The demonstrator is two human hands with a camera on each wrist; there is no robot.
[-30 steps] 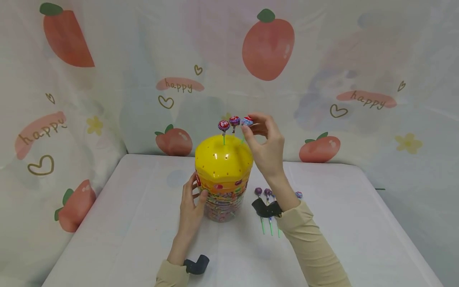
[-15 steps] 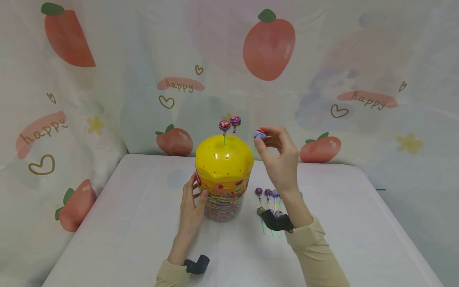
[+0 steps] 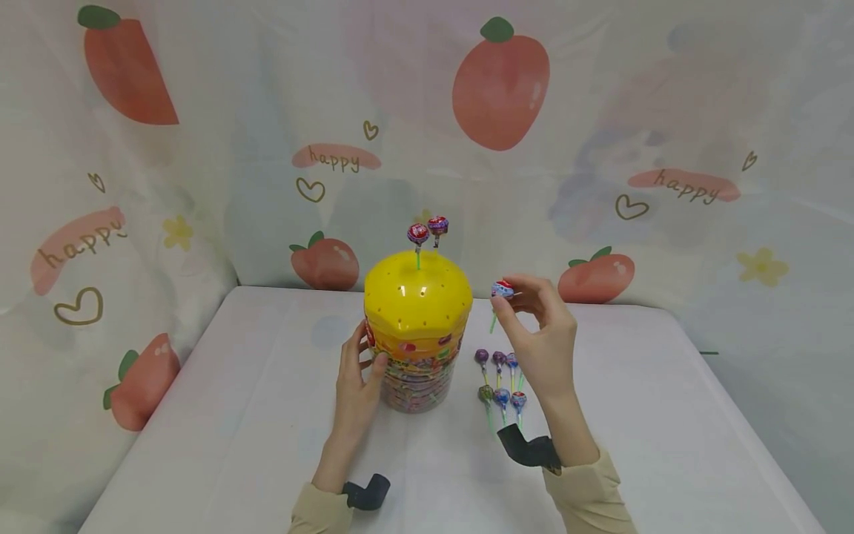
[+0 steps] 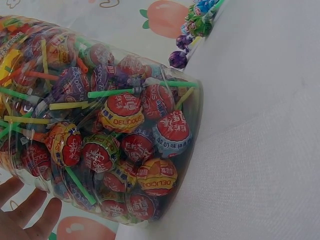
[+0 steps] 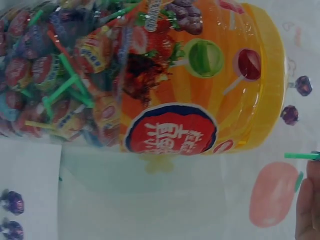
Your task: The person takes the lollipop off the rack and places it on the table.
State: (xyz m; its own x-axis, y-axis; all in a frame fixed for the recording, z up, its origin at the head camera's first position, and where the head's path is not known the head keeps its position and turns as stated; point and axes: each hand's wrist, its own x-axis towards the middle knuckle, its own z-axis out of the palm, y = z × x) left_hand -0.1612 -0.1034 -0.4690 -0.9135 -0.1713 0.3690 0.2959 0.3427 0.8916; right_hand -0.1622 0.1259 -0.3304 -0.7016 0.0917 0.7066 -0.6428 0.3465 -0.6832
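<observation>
A clear candy jar with a yellow lid stands upright on the table, filled with wrapped lollipops. My left hand holds the jar's left side, thumb toward me and fingers behind. To the right of the lid, my right hand pinches a blue-and-red lollipop by its wrapped head, green stick pointing down. Two lollipops, one with a purple-red wrapper, rise from small holes in the lid. The right wrist view shows the jar's orange label and the held green stick.
Two rows of lollipops lie on the white table right of the jar, partly behind my right hand and its black wrist mount. A fruit-printed cloth hangs behind the table.
My right hand has drawn back from the lid, rightward and down, carrying the blue-and-red lollipop. More of the lollipops on the table now show. The left hand and jar stay put.
</observation>
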